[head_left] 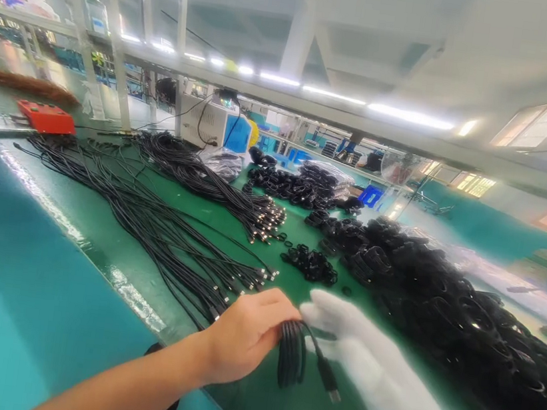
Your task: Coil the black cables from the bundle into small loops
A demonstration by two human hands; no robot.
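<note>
step: coiling, judged | left hand (pixel 246 336) pinches coiled cable (pixel 290 362) just before loose cables (pixel 173 239) | right hand (pixel 338 324) blurred, grip unclear | next: likely steadier hold on dangling plug (pixel 330 384)

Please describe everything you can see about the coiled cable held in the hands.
The cable is black, thin and looks rubber-coated. It is wound into a narrow bundle of loops that hangs upright above the green table. One loose end trails to the right and ends in a plug with a metal tip. The bare left hand pinches the top of the loops; the white-gloved right hand touches it from the right.
</note>
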